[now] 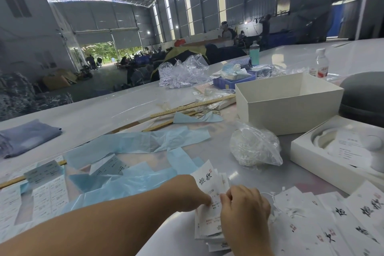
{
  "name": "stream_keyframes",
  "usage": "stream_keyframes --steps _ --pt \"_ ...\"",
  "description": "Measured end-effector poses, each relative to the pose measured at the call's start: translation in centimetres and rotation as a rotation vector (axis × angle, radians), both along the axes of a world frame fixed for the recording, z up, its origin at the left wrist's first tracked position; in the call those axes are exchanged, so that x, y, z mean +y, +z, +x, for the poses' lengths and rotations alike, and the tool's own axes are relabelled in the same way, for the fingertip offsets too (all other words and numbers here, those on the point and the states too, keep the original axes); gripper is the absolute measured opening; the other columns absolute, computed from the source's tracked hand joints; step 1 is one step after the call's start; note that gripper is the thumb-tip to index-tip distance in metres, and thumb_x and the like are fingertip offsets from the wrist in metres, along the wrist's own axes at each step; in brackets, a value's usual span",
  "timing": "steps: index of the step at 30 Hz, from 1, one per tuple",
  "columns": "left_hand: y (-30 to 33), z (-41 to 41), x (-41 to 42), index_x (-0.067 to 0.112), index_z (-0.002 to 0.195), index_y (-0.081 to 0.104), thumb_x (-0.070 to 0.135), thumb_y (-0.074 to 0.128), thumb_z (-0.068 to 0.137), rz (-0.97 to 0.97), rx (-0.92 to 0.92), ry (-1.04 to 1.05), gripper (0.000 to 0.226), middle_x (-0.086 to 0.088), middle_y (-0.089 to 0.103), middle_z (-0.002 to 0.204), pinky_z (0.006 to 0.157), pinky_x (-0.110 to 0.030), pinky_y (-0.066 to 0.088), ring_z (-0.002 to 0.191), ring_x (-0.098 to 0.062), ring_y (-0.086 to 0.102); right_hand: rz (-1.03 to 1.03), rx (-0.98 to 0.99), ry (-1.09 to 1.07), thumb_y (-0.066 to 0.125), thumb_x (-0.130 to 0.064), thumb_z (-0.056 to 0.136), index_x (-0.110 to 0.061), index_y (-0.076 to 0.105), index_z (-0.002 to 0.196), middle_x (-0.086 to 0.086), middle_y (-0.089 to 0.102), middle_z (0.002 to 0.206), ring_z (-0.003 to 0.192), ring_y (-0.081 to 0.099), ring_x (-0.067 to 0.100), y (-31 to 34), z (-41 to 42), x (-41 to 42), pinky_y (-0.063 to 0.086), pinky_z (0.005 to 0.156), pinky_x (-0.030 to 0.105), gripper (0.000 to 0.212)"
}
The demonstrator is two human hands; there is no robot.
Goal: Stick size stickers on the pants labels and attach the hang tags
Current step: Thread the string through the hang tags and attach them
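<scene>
Both my hands meet over a small stack of white hang tags (208,185) with black brush lettering, near the table's front edge. My left hand (192,193) pinches the top tags from the left. My right hand (244,208) pinches their lower right edge with curled fingers. More hang tags (340,220) lie spread out to the right. Sticker sheets (44,195) lie at the front left, partly under pale blue backing paper (128,174). A folded blue garment (27,137) rests at the far left.
A clear bag of white strings (254,148) sits behind the tags. An open white box (286,102), a moulded white tray (340,151) and a grey case (365,97) stand at the right. Wooden rulers (191,108), a blue bin (232,81) and bottles lie farther back.
</scene>
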State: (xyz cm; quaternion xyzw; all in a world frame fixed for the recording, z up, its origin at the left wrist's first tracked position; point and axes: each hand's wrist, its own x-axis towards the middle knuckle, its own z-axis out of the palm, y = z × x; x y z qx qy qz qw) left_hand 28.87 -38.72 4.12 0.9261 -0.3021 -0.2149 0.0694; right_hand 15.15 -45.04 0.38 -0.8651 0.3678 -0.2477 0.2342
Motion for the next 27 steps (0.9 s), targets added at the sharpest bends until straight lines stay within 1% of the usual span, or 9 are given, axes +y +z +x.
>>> stream_keyframes --steps 5,7,9,13,16,17,20,23,27 --pt "0.4 0.3 0.0 0.023 0.080 0.057 0.047 0.068 0.083 -0.100 0.028 0.037 0.027 0.013 0.058 0.079 0.049 -0.017 0.038 0.068 -0.004 0.055 0.022 -0.024 -0.023 0.050 -0.035 0.097 -0.030 0.048 0.078 -0.011 0.051 0.083 0.095 0.047 0.012 0.2 -0.2 -0.1 0.031 0.102 0.035 0.019" --pt "0.6 0.4 -0.2 0.019 0.076 0.057 0.040 0.072 0.082 -0.170 0.062 0.108 0.027 0.008 0.059 0.075 0.044 -0.016 0.037 0.061 -0.006 0.053 -0.001 -0.099 -0.049 0.070 -0.021 0.085 -0.024 0.053 0.065 -0.007 0.056 0.070 0.079 0.053 0.021 0.0 -0.2 0.0 0.041 0.093 0.045 0.026" --pt "1.0 0.4 -0.1 0.015 0.075 0.055 0.033 0.073 0.083 -0.237 0.160 0.200 0.026 0.001 0.057 0.068 0.040 -0.016 0.033 0.050 -0.011 0.047 -0.070 -0.228 -0.115 0.082 -0.008 0.069 -0.017 0.057 0.055 -0.002 0.055 0.060 0.063 0.053 0.027 -0.2 -0.2 0.2 0.047 0.078 0.048 0.030" --pt "1.6 0.3 0.4 0.009 0.089 0.060 0.027 0.065 0.091 -0.176 0.234 0.271 0.019 -0.002 0.057 0.072 0.047 -0.020 0.041 0.052 -0.015 0.048 -0.066 -0.399 -0.084 0.079 -0.006 0.075 -0.015 0.058 0.058 -0.004 0.052 0.060 0.060 0.051 0.023 -0.6 -0.1 -0.6 0.047 0.067 0.039 0.028" --pt "2.0 0.2 0.5 0.009 0.101 0.063 0.040 0.063 0.092 -0.244 0.290 0.306 0.032 0.001 0.063 0.083 0.054 -0.024 0.048 0.063 -0.013 0.055 0.236 -0.522 0.047 0.069 -0.014 0.088 -0.019 0.054 0.056 -0.006 0.055 0.053 0.054 0.051 0.007 -1.1 0.0 -1.2 0.040 0.051 0.016 0.035" --pt "2.1 0.2 0.5 0.011 0.102 0.062 0.045 0.061 0.092 -0.287 0.324 0.332 0.035 0.000 0.064 0.088 0.056 -0.025 0.049 0.066 -0.014 0.057 0.338 -0.538 0.090 0.067 -0.017 0.090 -0.019 0.056 0.057 -0.009 0.058 0.054 0.053 0.052 0.005 -1.1 0.1 -1.2 0.039 0.049 0.015 0.035" --pt "2.4 0.0 0.7 0.016 0.103 0.061 0.049 0.057 0.093 -0.355 0.430 0.374 0.034 -0.001 0.069 0.092 0.060 -0.028 0.051 0.070 -0.015 0.064 0.484 -0.557 0.165 0.066 -0.021 0.092 -0.016 0.061 0.063 -0.004 0.064 0.059 0.052 0.054 0.007 -0.8 0.3 -1.1 0.045 0.052 0.026 0.030" --pt "3.0 0.1 0.7 0.015 0.103 0.067 0.034 0.057 0.096 -0.440 0.484 0.340 0.022 -0.001 0.074 0.084 0.062 -0.028 0.050 0.069 -0.014 0.068 0.564 -0.556 0.164 0.066 -0.022 0.093 -0.015 0.063 0.067 0.002 0.068 0.063 0.062 0.064 0.023 -0.6 0.2 -1.1 0.053 0.060 0.039 0.027" --pt "3.6 0.6 1.1 0.013 0.099 0.070 0.019 0.063 0.093 -0.488 0.458 0.303 0.011 -0.004 0.076 0.090 0.064 -0.027 0.047 0.075 -0.015 0.065 0.659 -0.578 0.144 0.064 -0.019 0.094 -0.021 0.066 0.084 0.000 0.072 0.070 0.063 0.070 0.016 -0.4 0.0 -1.0 0.060 0.062 0.041 0.010"
